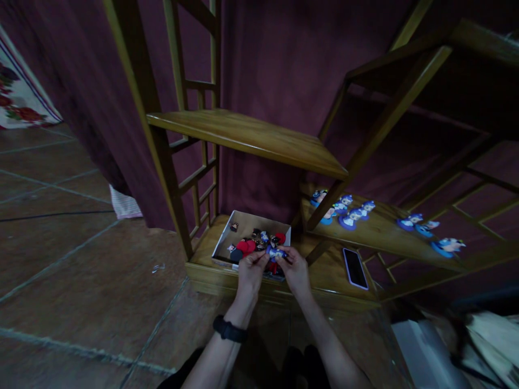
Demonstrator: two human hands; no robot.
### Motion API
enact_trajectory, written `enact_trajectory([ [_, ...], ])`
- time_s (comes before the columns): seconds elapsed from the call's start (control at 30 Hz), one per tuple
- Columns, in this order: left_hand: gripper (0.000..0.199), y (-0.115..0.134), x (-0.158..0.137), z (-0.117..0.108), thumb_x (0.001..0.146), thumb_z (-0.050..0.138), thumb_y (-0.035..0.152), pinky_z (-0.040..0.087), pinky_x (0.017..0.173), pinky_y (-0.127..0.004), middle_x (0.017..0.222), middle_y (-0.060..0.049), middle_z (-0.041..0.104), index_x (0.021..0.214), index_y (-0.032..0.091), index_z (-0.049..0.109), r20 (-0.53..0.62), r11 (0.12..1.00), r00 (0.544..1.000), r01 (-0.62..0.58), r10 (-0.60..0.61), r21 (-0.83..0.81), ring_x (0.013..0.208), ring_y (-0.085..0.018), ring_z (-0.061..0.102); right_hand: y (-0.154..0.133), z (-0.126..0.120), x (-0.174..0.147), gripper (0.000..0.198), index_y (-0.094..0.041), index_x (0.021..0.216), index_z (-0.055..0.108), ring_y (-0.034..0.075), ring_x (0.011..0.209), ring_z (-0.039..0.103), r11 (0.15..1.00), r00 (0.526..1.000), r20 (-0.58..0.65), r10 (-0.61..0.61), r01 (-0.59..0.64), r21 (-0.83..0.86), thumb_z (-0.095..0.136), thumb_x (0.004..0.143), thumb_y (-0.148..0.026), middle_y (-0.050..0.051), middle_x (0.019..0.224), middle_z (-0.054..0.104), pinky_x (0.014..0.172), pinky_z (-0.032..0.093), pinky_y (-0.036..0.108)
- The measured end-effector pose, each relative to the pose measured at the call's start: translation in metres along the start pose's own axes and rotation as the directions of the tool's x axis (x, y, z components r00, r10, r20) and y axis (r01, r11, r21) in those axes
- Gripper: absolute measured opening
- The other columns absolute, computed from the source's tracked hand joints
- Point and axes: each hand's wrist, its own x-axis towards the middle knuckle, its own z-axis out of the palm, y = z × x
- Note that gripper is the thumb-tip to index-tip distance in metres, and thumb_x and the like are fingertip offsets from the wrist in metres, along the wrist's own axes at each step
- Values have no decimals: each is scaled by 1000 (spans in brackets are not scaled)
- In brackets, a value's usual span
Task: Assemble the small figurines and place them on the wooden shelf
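A tiled floor [60,254] runs to the left edge of a wooden shelf unit [251,135] set against a dark red curtain [284,59]. On the unit's bottom board, near its front left corner, an open cardboard box [243,224] holds small red, black and blue figures. Over the box's front edge, the left hand [250,270], a black watch [229,329] on its wrist, and the right hand [295,270] together pinch one small blue figure [276,252] between their fingertips. Right of the box a phone [355,268] lies flat on the same board. On the middle shelf above, matching blue figures [348,213] stand in a row toward its right end.
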Motion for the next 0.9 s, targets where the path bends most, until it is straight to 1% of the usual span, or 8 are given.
enact_trajectory([
  [0.13,22,2,-3,-2,55,74,23,49,60,-25,66,-3,67,73,11,71,12,999,1000,24,-23,-37,57,-12,58,-6,0,-6,25,-24,99,60,18,81,64,991,999,33,-28,32,-133,56,75,-27,1,93,68,75,51,31],
  [0.23,24,3,-5,-4,53,75,25,49,62,-26,68,-4,67,73,11,70,17,995,999,49,-48,-91,60,-13,60,-11,1,-9,23,-26,99,60,18,83,63,969,996,52,-79,89,-229,54,77,-27,1,96,67,76,50,30],
  [0.37,26,0,-4,-5,52,76,25,50,63,-25,69,-5,67,72,10,69,8,994,998,59,-58,-90,59,-12,60,-15,2,-9,23,-26,100,60,18,87,63,958,992,72,-99,115,-263,53,78,-27,1,99,66,77,49,30],
  [0.53,21,-3,-2,-3,53,76,22,51,60,-25,64,-4,66,67,10,65,8,981,992,126,-126,-151,57,-12,60,-16,1,-6,27,-29,104,60,18,90,62,964,987,125,-105,132,-231,52,78,-25,0,102,66,80,49,32],
  [0.63,15,-1,-1,-3,57,73,16,52,60,-25,61,-4,65,65,10,63,40,950,976,216,-213,-223,56,-12,61,-11,1,-2,37,-30,113,54,18,92,62,988,988,131,-87,102,-113,54,76,-25,0,105,65,80,49,31],
  [0.7,10,0,0,-4,61,70,10,53,60,-26,60,-4,65,65,11,61,32,926,962,271,-272,-263,57,-13,61,-5,1,0,42,-27,115,52,17,91,62,998,993,99,-60,62,-26,57,74,-26,2,104,65,80,49,30],
  [0.83,7,-1,3,-7,68,63,5,54,62,-27,65,-5,66,67,11,60,10,876,925,364,-380,-316,60,-13,63,8,2,2,30,-21,99,62,17,75,64,1000,996,83,26,-26,0,60,70,-30,2,83,68,71,51,30],
  [0.9,7,-1,3,-7,69,62,5,54,63,-27,67,-6,67,69,11,61,25,869,916,389,-401,-305,61,-13,63,11,4,3,27,-21,94,64,18,73,64,999,994,103,47,-48,11,60,70,-31,2,80,68,69,51,30],
])
